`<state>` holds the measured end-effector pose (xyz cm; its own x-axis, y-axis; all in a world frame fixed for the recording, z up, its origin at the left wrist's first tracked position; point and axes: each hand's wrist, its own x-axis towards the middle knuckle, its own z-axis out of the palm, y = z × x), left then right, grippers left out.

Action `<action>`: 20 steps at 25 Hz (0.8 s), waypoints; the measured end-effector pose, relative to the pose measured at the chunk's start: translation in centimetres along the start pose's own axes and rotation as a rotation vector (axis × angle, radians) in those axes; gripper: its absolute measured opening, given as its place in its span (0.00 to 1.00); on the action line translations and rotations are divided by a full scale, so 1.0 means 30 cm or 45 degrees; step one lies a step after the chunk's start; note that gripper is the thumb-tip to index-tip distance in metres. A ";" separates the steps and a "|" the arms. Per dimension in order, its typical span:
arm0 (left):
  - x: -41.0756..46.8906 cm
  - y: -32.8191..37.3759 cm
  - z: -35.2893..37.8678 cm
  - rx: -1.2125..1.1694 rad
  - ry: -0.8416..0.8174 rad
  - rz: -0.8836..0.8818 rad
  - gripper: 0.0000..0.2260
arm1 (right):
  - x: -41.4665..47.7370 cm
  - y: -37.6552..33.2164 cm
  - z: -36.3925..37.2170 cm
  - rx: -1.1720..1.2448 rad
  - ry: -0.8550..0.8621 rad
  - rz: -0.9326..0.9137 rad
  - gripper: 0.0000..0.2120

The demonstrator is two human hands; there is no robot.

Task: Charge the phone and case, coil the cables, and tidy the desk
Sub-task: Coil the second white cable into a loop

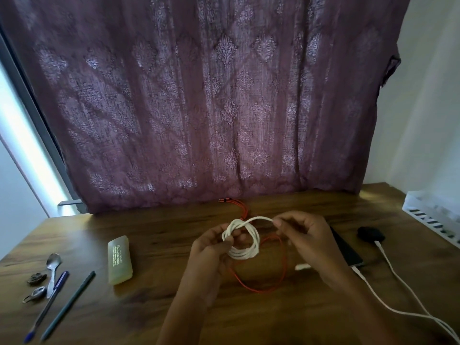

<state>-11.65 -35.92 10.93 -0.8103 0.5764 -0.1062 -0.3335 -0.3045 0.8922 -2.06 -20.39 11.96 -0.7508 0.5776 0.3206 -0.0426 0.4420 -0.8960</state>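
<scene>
My left hand point(211, 247) grips a coiled white cable point(245, 252) above the middle of the wooden desk point(161, 235). My right hand point(302, 235) pinches the cable's loose end, which arcs over the top of the coil. Under the hands an orange cable point(258, 287) lies in a loose loop, its plugs near the curtain. A dark phone point(347, 250) lies right of my right hand with a white cable plugged into its near end. A small black case point(371, 234) sits further right with another white cable point(398, 277) in it.
A pale yellow-green box point(120, 259) lies left of the hands. Two pens point(68, 305), a spoon point(53, 268) and small metal bits sit at the desk's left. A white tray point(433, 212) stands at the right edge. A purple curtain point(211, 100) hangs behind.
</scene>
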 end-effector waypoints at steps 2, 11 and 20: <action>-0.011 0.012 0.012 -0.098 -0.141 -0.115 0.16 | -0.004 0.013 0.031 0.142 -0.047 0.101 0.07; 0.003 0.011 0.018 0.973 -0.177 0.274 0.13 | 0.000 0.022 0.053 0.417 -0.253 0.173 0.08; -0.007 -0.010 0.042 0.599 0.048 0.244 0.08 | -0.029 0.037 0.110 0.099 0.011 -0.008 0.11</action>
<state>-10.75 -34.98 11.24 -0.8555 0.5130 0.0709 0.0689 -0.0229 0.9974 -3.63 -22.66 9.68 -0.7444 0.5813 0.3286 -0.0983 0.3913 -0.9150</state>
